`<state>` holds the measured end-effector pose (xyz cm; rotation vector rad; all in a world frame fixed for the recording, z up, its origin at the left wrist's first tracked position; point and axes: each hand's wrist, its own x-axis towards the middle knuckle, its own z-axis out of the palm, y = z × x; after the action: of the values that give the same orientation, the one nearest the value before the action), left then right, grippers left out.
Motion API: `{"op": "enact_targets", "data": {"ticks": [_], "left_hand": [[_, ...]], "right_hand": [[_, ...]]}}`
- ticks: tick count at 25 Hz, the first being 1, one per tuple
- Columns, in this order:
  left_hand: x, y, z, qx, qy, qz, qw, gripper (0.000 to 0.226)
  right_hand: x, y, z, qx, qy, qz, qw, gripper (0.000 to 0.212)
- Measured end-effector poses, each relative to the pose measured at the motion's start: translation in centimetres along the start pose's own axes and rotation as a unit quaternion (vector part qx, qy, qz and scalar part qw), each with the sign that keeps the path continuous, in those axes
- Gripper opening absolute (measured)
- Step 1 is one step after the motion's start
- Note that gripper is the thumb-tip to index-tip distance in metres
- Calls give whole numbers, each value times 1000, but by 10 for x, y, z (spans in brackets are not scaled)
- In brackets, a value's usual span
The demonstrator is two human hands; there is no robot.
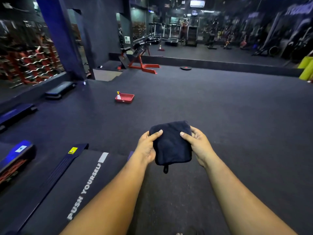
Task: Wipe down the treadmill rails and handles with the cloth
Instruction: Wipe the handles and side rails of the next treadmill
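- We hold the folded dark cloth between both hands, out in front over the gym floor.
- Our left hand grips its left edge, thumb on top.
- Our right hand grips its right edge, thumb on top.
- A small loop hangs from the cloth's near edge.
- The treadmill belt lies lower left, apart from the cloth.

treadmill belt cut off lower left; cloth hides fingers
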<state>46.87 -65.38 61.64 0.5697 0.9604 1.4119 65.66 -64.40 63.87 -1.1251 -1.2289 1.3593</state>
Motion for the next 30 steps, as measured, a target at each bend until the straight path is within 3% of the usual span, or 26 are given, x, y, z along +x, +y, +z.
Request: {"op": "enact_targets", "data": {"ticks": [7, 11, 13, 20, 27, 30], "left_hand": [[146, 13, 33, 51, 39, 72, 995, 42], [202, 59, 23, 17, 110, 132, 985, 21], [222, 87, 0, 18, 136, 166, 977, 13], [257, 163, -135, 102, 238, 221, 940, 26], [229, 241, -237, 48, 401, 293, 867, 25], [203, 268, -281, 45, 475, 324, 817, 17]], "right_hand": [[177, 3, -32, -10, -28, -1, 1000, 22], [272, -14, 11, -44, -91, -19, 995, 21], [312, -22, 54, -42, -137, -32, 989, 21], [397, -11, 236, -37, -294, -52, 954, 16], [408, -8, 411, -61, -424, -75, 901, 13], [391, -5, 491, -61, -490, -92, 865, 20]]}}
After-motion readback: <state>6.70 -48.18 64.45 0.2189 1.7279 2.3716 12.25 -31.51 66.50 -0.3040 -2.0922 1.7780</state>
